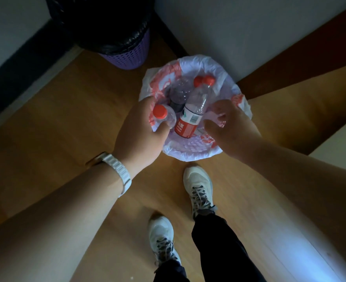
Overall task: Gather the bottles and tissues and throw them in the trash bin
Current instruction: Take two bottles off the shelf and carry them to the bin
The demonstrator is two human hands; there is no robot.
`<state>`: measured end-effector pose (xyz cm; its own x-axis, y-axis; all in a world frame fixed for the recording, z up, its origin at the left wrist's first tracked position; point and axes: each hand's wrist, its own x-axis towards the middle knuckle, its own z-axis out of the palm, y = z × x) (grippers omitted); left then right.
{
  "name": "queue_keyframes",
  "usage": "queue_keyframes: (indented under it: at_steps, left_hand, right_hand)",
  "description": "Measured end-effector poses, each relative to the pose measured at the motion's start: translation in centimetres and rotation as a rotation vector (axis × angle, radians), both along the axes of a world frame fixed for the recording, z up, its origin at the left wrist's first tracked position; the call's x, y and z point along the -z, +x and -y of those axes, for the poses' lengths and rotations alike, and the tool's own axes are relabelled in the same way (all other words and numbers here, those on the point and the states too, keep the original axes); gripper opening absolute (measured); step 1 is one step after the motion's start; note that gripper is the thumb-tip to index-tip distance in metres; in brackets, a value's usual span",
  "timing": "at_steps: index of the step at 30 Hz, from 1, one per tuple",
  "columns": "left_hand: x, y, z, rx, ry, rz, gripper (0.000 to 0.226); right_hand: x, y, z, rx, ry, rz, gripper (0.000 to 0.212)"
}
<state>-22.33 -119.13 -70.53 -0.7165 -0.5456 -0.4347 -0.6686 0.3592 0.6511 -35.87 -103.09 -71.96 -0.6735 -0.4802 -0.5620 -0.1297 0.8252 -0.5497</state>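
The person stands over the bin (192,155), which sits on the wooden floor (66,119) close to a wall corner. A white and red bag (204,65) lines it and is folded over its rim.

The left hand (141,129) is at the left side of the rim. Its fingers and thumb are curled around a small bottle (169,119) with a red cap, held over the opening. The right hand (234,124) is over the right side of the rim, with the thumb apart from the loosely bent fingers, and it grips nothing. It is blurred, so it is not clear if it touches the bag.

Inside the bin a clear bottle (195,106) with a red label lies tilted, its red cap toward the wall. A dark bottle (178,94) is just beside it on the left, and one more red cap (198,81) shows at the far side.

A white watch (123,176) is on the left wrist. A purple basket (127,55) with a black bag stands farther away. Two white shoes (198,188) are below the bin.
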Motion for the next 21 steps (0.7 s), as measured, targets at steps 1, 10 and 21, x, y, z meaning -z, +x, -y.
queue_keyframes:
  at_steps: [1, 10, 21]
  left_hand:
    - [-1.0, 0.2, 0.3, 0.021, -0.032, -0.014, 0.05]
    - [-14.1, 2.3, 1.9, 0.315, -0.381, -0.06, 0.052]
    - [-35.4, 7.8, 2.7, 0.412, -0.681, -0.185, 0.044]
  right_hand:
    - [-1.0, -0.1, 0.1, -0.024, 0.0, -0.019, 0.045]
    - [-15.4, 1.0, 1.2, -0.284, 0.013, -0.307, 0.048]
    - [-39.1, 5.5, 0.0, -0.401, 0.032, -0.591, 0.046]
